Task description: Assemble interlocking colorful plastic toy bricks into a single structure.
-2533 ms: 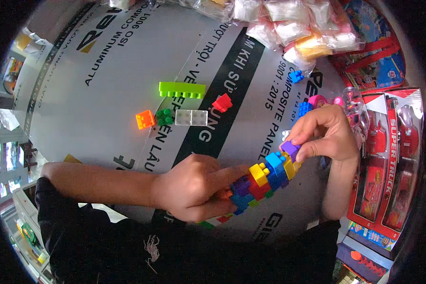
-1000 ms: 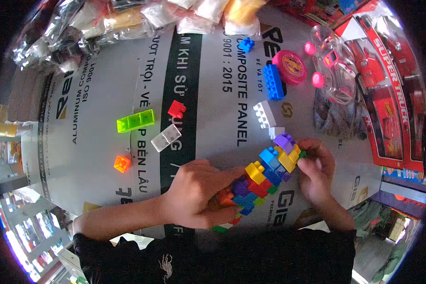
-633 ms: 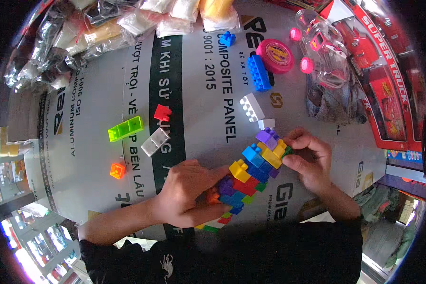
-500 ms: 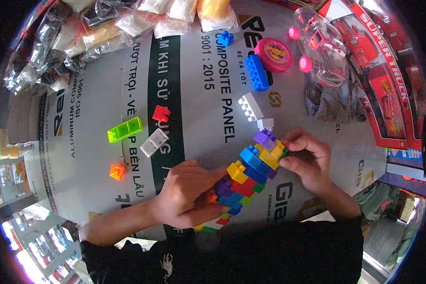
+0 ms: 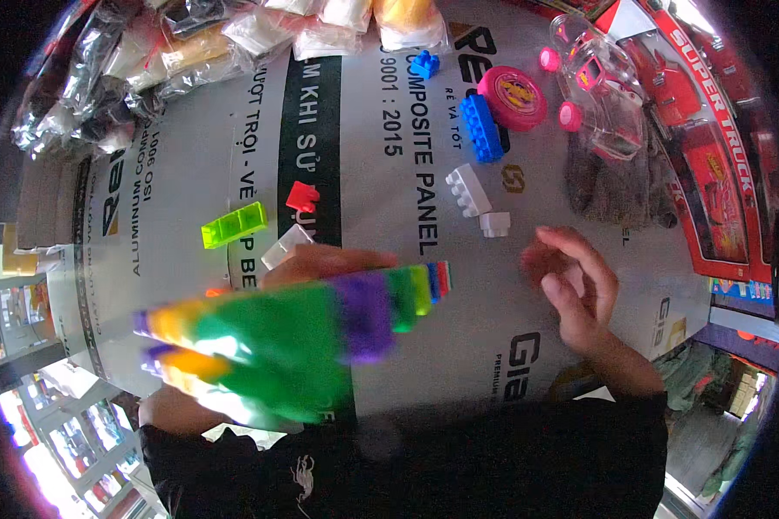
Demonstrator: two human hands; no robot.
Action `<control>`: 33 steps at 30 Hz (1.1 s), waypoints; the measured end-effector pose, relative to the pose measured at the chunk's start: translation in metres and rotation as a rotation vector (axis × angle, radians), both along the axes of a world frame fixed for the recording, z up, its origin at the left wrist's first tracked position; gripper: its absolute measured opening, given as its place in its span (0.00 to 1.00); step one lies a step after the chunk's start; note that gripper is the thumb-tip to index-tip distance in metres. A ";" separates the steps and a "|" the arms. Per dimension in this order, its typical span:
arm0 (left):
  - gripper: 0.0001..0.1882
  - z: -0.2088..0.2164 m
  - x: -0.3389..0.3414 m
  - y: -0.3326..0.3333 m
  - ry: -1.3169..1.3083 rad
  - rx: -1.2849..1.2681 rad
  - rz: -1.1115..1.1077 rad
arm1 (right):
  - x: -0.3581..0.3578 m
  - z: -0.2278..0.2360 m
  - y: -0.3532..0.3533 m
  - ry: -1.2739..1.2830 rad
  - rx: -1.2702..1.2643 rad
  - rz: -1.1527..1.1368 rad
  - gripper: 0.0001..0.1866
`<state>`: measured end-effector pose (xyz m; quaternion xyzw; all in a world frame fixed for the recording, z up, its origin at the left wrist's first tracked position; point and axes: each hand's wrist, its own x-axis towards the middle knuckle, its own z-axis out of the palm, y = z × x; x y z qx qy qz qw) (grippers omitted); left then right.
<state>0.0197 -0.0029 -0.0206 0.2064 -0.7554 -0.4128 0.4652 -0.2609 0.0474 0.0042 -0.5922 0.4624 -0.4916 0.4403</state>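
Note:
My left hand (image 5: 320, 262) grips a large toy built of joined plastic building blocks (image 5: 268, 337). The toy is lifted close to the head and blurred, its broad green side facing up, with purple, yellow, blue and red blocks toward its ends. It hides most of that hand and forearm. My right hand (image 5: 580, 290) is apart from the toy, over the table at the right, thumb and fingers curved with a gap between them and nothing visible in it. Nearest to it are a small white block (image 5: 494, 225) and a longer white block (image 5: 468, 189).
Loose blocks lie left: lime green (image 5: 234, 226), red (image 5: 303, 197), pale grey (image 5: 286, 246). At the back are blue blocks (image 5: 480, 129), a pink round case (image 5: 512, 98), a clear car-shaped container (image 5: 601, 104), a grey cloth (image 5: 619, 186), bagged pieces (image 5: 234, 43) and red toy-truck boxes (image 5: 710, 130).
The block toy has been raised and turned over by my left hand, swinging left so its green side shows. My right hand has let go of it, its fingers now apart.

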 end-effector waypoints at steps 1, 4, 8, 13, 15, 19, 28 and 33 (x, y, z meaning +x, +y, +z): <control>0.31 -0.002 -0.001 0.000 -0.001 -0.005 0.002 | -0.005 -0.001 0.000 0.040 -0.049 -0.027 0.16; 0.19 0.003 -0.013 -0.018 -0.116 -0.224 -0.048 | -0.007 -0.003 -0.014 0.258 -0.175 -0.023 0.13; 0.19 0.017 -0.014 -0.013 -0.154 -0.151 -0.008 | 0.005 0.027 -0.062 0.589 -0.496 0.178 0.12; 0.18 0.019 -0.020 -0.011 -0.103 -0.099 0.013 | 0.033 0.030 -0.086 0.929 -0.573 0.262 0.13; 0.18 0.022 -0.018 -0.011 -0.114 -0.103 0.006 | 0.031 0.019 -0.093 0.906 -0.333 0.284 0.15; 0.26 0.026 -0.011 -0.001 -0.112 0.236 -0.012 | 0.023 0.038 -0.089 0.677 -0.393 0.260 0.13; 0.29 0.016 -0.009 -0.007 -0.220 0.180 -0.148 | 0.010 0.056 -0.098 -0.024 0.152 0.206 0.18; 0.29 0.016 -0.009 -0.005 -0.190 0.233 -0.142 | 0.012 0.053 -0.095 0.042 0.142 0.465 0.19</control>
